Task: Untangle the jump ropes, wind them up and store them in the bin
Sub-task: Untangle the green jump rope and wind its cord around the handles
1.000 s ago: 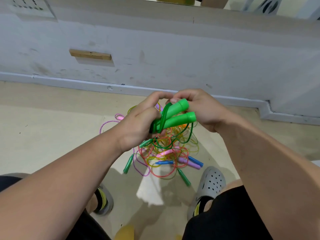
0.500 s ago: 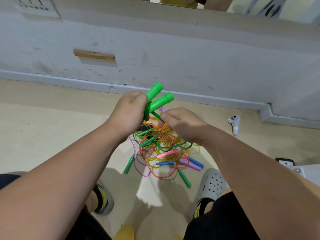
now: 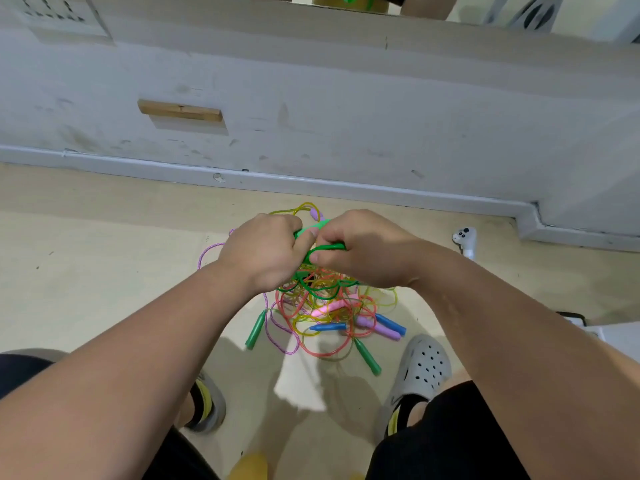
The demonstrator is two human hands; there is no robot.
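Observation:
A tangle of coloured jump ropes (image 3: 325, 306) lies on the floor between my feet, with green, blue, pink and purple handles sticking out. Above it, my left hand (image 3: 266, 251) grips the bright green handles (image 3: 308, 230) of a green jump rope. My right hand (image 3: 363, 247) pinches the green cord (image 3: 329, 245) looped beside those handles. The two hands touch each other. Most of the green handles are hidden by my fingers. No bin is in view.
A white wall with a baseboard (image 3: 346, 188) runs across just behind the pile. A white controller (image 3: 465, 240) lies on the floor at the right. My grey clogs (image 3: 422, 365) stand close to the pile. A white object (image 3: 613, 336) shows at the right edge.
My hands have come together and dropped lower over the pile. The green handles, upright in my left hand before, now lie nearly hidden between both hands, and my right hand moved to the cord loop.

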